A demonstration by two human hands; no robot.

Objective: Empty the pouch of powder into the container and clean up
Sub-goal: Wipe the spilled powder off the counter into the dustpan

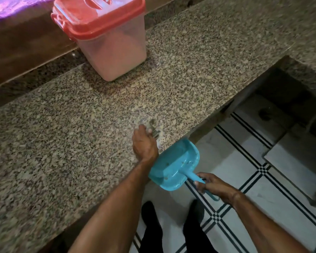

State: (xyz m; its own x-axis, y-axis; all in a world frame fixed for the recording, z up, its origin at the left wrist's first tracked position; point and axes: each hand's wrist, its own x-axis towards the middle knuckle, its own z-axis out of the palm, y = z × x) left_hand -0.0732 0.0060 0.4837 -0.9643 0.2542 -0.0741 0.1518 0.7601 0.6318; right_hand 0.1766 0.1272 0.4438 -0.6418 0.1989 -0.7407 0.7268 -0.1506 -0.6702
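Translucent container [108, 39], red lid [98, 13] shut, stands upright at the rear of the counter [62, 134], pale powder [120, 66] inside. Blue dustpan [173, 165] is tilted at the counter's front edge, specks inside.

The grey thing [153, 129] gripped by the left hand [144, 145] is blurred.

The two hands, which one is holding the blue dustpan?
The right hand grips the dustpan by its handle, at the counter edge above the tiled floor. The left hand is on the counter, holding a small blurred object.
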